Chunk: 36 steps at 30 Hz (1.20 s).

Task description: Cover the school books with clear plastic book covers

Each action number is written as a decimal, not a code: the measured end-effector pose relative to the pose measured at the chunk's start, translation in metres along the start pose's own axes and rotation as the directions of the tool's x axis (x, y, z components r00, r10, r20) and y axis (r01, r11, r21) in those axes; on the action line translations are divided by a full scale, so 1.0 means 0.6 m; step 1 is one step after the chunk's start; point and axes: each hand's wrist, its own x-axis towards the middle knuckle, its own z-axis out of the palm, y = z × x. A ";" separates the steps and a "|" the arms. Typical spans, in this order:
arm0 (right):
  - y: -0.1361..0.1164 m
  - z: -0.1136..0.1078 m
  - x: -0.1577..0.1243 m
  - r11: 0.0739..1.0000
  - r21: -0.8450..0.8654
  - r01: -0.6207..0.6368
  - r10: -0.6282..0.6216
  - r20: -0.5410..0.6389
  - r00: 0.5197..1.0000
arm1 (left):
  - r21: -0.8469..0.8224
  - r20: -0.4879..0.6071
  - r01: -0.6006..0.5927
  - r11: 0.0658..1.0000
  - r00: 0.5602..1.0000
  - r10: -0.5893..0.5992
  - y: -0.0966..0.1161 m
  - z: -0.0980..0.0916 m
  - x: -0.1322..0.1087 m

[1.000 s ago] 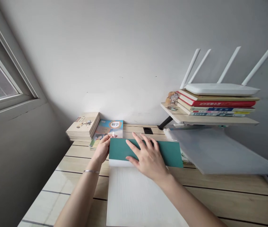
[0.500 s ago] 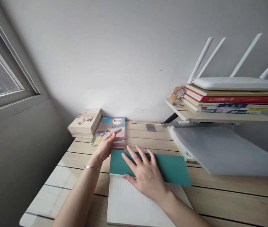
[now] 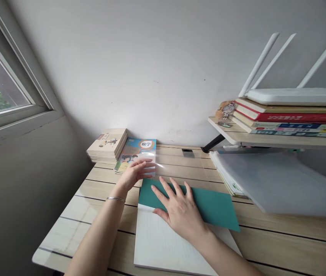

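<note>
My right hand (image 3: 180, 212) lies spread and open across a teal sheet (image 3: 217, 207), pressing it against the top of a thick white book or pad (image 3: 154, 241). The teal sheet covers the far part of the white page and juts past its right side. A clear plastic sheet (image 3: 180, 166) reaches beyond the teal sheet's far edge, with a glare streak on it. My left hand (image 3: 135, 172) is at this film's left part, fingers stretched to the right and apart, the film seeming to touch them. A silver bangle (image 3: 116, 199) circles the left wrist.
Behind my left hand lies a blue textbook (image 3: 140, 147) beside a stack of beige books (image 3: 108, 143). At right, a raised shelf (image 3: 280, 141) carries stacked books (image 3: 295, 117) and a white router (image 3: 297, 96). Under it is a translucent folder (image 3: 280, 180). A window (image 3: 2, 84) is at left.
The view has shifted slightly, so most things sit a little further right. The clear film shows higher and with a brighter glare by my left hand. My right hand stays flat on the teal sheet.
</note>
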 end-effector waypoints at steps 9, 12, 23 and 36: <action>-0.004 0.002 0.003 1.000 -0.024 -0.006 0.006 0.015 1.000 | 0.104 -0.315 0.107 0.989 0.947 -0.069 -0.021 0.020 0.011; -0.004 0.005 0.004 0.999 -0.037 -0.023 0.024 0.027 0.999 | 0.117 -0.392 0.139 0.983 0.916 -0.083 -0.018 0.041 0.010; 0.001 0.013 0.008 0.997 -0.041 -0.066 0.065 -0.023 0.998 | 0.148 -0.235 0.014 0.989 0.972 0.022 -0.021 0.039 -0.036; -0.003 0.002 0.009 0.997 -0.032 -0.067 0.064 -0.083 0.995 | -0.037 -0.029 -0.042 0.998 0.999 0.041 -0.043 0.042 -0.054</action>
